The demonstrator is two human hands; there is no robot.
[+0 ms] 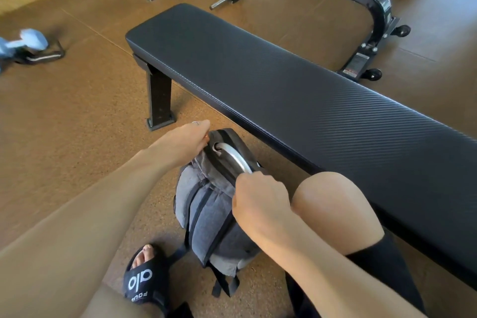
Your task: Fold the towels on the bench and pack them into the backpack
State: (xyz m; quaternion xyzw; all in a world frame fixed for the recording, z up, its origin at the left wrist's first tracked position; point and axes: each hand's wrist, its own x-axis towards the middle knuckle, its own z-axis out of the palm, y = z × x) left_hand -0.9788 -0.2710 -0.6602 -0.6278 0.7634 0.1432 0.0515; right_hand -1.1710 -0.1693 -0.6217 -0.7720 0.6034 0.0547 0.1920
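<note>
A grey backpack (206, 209) with black zip lines stands on the floor between my knees, right in front of the black padded bench (284, 77). My left hand (185, 142) pinches the far top corner of the backpack. My right hand (258, 196) is closed on the near top edge, beside the silver-grey carry handle (236, 156). No towel shows on the bench top or anywhere else in view. The inside of the backpack is hidden.
A blue dumbbell (28, 41) lies on the brown floor at the far left. Black gym equipment frames with small wheels (374, 33) stand behind the bench. My sandalled foot (144, 273) rests left of the backpack, and my bare knee (333, 201) is against the bench front.
</note>
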